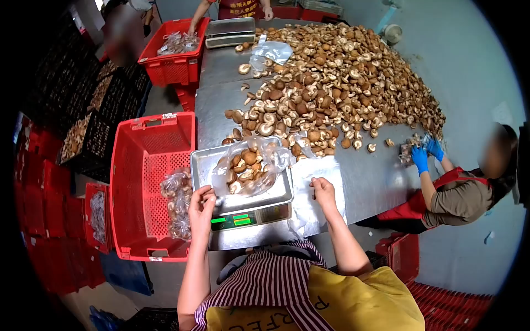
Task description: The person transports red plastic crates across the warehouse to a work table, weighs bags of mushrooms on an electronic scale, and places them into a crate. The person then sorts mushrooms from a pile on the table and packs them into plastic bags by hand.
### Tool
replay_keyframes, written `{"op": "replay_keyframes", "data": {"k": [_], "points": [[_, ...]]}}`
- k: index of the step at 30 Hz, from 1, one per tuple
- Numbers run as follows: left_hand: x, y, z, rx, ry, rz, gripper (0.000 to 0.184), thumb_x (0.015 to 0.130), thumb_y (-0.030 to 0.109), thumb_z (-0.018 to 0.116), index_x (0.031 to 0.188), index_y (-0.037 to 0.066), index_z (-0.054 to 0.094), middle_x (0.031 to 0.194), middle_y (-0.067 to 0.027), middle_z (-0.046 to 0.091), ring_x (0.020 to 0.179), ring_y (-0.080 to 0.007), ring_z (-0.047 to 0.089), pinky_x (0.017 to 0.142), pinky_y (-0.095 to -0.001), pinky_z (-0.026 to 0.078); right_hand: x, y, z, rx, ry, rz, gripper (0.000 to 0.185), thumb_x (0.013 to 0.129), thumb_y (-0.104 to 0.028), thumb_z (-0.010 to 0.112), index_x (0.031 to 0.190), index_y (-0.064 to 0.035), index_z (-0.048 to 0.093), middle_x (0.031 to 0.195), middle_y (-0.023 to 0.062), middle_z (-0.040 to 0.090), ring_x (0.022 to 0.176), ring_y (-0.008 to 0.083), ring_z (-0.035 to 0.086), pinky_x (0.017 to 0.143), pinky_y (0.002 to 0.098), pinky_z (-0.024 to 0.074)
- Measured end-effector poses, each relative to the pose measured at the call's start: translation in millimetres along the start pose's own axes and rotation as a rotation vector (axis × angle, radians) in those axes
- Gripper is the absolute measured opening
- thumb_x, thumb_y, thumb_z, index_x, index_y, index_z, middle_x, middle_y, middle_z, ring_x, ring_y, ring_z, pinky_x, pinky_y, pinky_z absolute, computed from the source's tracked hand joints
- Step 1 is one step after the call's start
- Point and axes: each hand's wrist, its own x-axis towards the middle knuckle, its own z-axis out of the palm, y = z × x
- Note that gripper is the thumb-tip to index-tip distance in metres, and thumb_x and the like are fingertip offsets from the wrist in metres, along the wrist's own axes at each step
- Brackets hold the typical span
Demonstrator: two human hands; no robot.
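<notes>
An open clear plastic bag of mushrooms (247,167) lies on the metal pan of a weighing scale (251,216), whose display glows green. My left hand (202,203) is at the pan's left front corner, beside the bag, its fingers partly curled; what they hold, if anything, is too small to tell. To the right of the scale, my right hand (323,192) has its fingers curled together above flat white plastic bags (318,179). Whether something thin is pinched there cannot be made out. A large heap of loose mushrooms (331,83) spreads behind the scale.
At the left stands a red crate (124,193) with filled bags (176,204). Another red crate (171,69) and a second scale (230,32) are farther back. A person with blue gloves (420,159) handles a bag at the right; another person's arm reaches into the back crate.
</notes>
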Motion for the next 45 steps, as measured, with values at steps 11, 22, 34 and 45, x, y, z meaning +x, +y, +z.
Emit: {"op": "replay_keyframes", "data": {"k": [11,22,34,45], "points": [[-22.5,1.7,-4.9,-0.045,0.124,-0.116,0.027,0.091,0.009,0.06,0.117,0.0,0.057,0.107,-0.007,0.063,0.097,-0.0129,0.058,0.089,-0.026,0.044,147.0,41.3,-58.3,-0.395,0.459,-0.273,0.016,0.087,-0.012,0.056,0.096,-0.0007,0.064,0.086,0.0135,0.066,0.078,0.0252,0.061,0.073,0.0361,0.0483],[-25.4,2.7,10.2,0.019,0.23,-0.092,0.027,0.089,0.009,0.064,0.115,0.002,0.06,0.089,0.0014,0.058,0.08,-0.0057,0.051,0.075,-0.0204,0.042,243.1,61.1,-72.5,-0.507,0.375,-0.138,0.037,0.087,-0.026,0.064,0.113,-0.0006,0.063,0.097,0.0152,0.069,0.089,0.0288,0.065,0.081,0.0382,0.0494],[-6.2,27.0,37.0,0.124,0.254,-0.004,0.041,0.083,0.012,0.068,0.121,0.002,0.056,0.113,-0.0057,0.052,0.099,-0.0131,0.053,0.079,-0.0245,0.043,17.3,-195.4,31.5,-0.013,-0.311,-0.465,0.021,0.092,-0.014,0.057,0.109,-0.0037,0.064,0.111,0.0092,0.062,0.105,0.0223,0.057,0.094,0.0344,0.0457],[17.9,23.3,51.6,0.529,0.37,0.172,0.031,0.076,0.017,0.076,0.099,0.0,0.064,0.096,-0.0101,0.061,0.089,-0.0227,0.06,0.077,-0.0325,0.047,22.7,-148.2,56.5,-0.593,-0.181,-0.743,0.055,0.08,-0.022,0.07,0.127,-0.0011,0.051,0.124,0.0182,0.053,0.117,0.0364,0.049,0.101,0.045,0.0374]]}}
